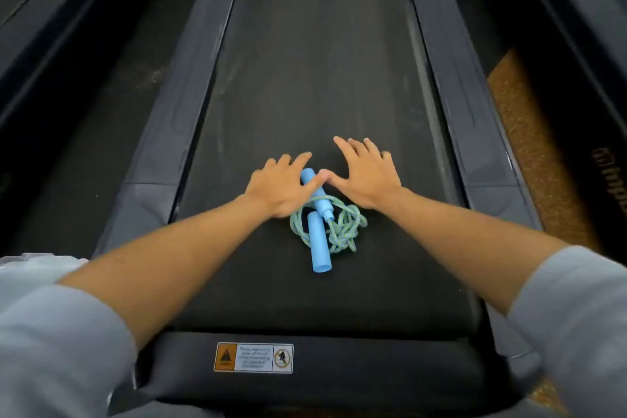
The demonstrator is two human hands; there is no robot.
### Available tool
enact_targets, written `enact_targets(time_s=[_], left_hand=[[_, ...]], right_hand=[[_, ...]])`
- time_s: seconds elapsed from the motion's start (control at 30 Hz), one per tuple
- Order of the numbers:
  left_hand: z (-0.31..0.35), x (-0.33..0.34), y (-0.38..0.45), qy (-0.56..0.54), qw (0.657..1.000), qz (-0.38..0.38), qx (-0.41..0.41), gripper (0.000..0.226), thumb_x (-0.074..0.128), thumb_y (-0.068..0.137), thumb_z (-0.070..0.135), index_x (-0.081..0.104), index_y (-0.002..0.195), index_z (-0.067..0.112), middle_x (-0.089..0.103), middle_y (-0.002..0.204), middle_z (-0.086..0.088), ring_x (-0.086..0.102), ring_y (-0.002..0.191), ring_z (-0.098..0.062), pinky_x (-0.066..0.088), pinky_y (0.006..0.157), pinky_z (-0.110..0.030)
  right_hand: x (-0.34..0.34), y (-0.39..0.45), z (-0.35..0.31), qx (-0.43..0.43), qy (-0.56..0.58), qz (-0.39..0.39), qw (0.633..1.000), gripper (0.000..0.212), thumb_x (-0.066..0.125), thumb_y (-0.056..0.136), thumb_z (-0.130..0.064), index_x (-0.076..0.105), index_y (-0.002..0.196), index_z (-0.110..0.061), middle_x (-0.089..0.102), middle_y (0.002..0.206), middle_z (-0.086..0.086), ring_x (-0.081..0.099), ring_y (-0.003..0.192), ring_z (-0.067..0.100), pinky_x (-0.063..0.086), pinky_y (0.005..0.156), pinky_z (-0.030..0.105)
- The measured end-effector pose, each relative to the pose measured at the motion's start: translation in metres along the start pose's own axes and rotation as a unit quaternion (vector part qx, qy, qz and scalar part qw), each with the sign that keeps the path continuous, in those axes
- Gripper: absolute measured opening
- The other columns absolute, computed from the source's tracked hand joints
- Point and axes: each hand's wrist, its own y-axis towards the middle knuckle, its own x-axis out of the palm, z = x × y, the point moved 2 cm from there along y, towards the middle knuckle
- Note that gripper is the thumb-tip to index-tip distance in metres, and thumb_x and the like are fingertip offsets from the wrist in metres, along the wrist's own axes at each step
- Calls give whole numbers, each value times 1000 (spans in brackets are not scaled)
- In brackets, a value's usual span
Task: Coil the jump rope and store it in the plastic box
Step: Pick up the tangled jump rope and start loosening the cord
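A jump rope (334, 229) with two light blue handles and a green-blue braided cord lies bunched on the black treadmill belt (305, 78). One handle (319, 244) points toward me; the other (317, 195) runs away under my hands. My left hand (280, 185) hovers with fingers spread over the far handle, its thumb across it. My right hand (364, 175) is spread flat just right of that handle, thumb tip meeting the left thumb. Neither hand grips anything. No plastic box is clearly in view.
Grey side rails (163, 132) (458, 105) flank the belt. A warning sticker (253, 357) sits on the rear end cap near me. A brown cork-like mat (529, 146) lies to the right; another treadmill stands at the left. A pale object (37, 265) shows at the left edge.
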Motion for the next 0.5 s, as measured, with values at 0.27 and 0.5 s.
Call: enact_targets(time_s=[0.27, 0.5], left_hand=[[10, 11, -18, 22, 987, -69, 146, 86, 22, 85, 90, 22, 158, 46, 24, 168, 3, 33, 148, -29, 37, 111, -52], [15, 27, -78, 113, 965, -152, 179, 120, 73, 66, 81, 22, 159, 26, 11, 168, -4, 37, 145, -36, 37, 117, -46]], right_hand=[[-6, -22, 5, -89, 60, -22, 994, 55, 37, 104, -59, 56, 140, -23, 66, 127, 5, 53, 124, 28, 41, 107, 46], [-10, -94, -24, -119, 59, -190, 973, 56, 55, 91, -71, 62, 125, -27, 66, 116, -7, 62, 105, 15, 47, 92, 32]])
